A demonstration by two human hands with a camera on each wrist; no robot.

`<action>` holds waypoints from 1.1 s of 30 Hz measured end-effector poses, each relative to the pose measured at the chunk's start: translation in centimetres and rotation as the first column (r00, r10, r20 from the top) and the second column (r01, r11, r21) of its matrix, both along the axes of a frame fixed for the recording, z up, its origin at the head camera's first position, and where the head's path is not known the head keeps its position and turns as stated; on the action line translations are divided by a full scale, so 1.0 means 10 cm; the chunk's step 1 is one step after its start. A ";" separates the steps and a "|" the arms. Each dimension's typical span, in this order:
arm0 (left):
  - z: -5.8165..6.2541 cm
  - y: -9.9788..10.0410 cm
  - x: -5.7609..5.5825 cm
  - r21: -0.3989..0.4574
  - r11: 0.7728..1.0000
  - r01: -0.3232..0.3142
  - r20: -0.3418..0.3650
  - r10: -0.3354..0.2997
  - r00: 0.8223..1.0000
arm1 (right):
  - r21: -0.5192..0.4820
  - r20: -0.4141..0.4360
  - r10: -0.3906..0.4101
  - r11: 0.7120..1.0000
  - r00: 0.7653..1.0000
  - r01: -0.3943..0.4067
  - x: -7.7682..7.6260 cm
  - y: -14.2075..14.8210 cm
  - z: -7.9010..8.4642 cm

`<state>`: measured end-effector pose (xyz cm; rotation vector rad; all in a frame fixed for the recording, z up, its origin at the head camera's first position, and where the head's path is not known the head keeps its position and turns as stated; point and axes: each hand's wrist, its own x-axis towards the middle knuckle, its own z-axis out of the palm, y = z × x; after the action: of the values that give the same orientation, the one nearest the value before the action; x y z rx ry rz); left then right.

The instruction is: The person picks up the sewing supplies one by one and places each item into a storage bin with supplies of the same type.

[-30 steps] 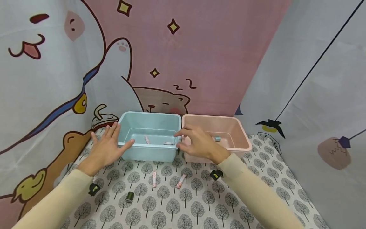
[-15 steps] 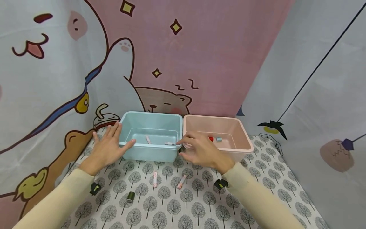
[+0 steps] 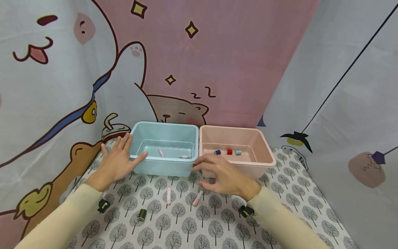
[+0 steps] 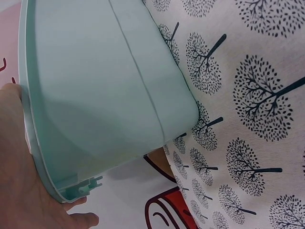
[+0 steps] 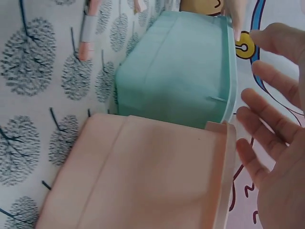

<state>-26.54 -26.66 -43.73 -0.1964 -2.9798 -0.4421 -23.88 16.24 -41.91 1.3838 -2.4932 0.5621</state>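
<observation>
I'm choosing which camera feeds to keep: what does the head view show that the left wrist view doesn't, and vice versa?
Only the head view: the right hand, the pink bin, the dark blue spool, red spool, teal spool, dark green spool and four pale strips.

Only the left wrist view: the notched plastic piece under a rim corner of the blue bin.

Both: that bin, the left hand, the tree-print cloth and parts of the cartoon backdrop.

Two letters Z [image 3: 209,92], the right one larger and higher, stand in dark lines on the pink backdrop [image 3: 236,62] above the drawn bear [image 3: 178,109].
</observation>
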 end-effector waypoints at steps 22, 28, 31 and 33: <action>0.02 0.02 0.01 -0.003 1.000 -0.004 0.000 0.004 1.000 | 0.090 0.108 0.058 0.994 0.992 -0.068 0.17 0.16 -0.41; 0.02 0.01 0.00 -0.009 1.000 -0.004 0.004 0.004 1.000 | 0.143 0.201 0.034 0.988 0.979 -0.064 0.16 0.17 -0.54; 0.01 0.01 -0.01 -0.008 1.000 -0.003 0.001 0.003 1.000 | 0.175 0.229 0.025 0.982 0.973 -0.067 0.15 0.18 -0.59; 0.01 0.01 0.00 -0.007 1.000 -0.002 0.001 0.002 1.000 | 0.199 0.256 0.006 0.978 0.967 -0.059 0.15 0.18 -0.62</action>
<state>-26.59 -26.61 -43.65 -0.1939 -2.9821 -0.4317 -22.34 18.04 -48.14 1.5142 -2.8063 0.5308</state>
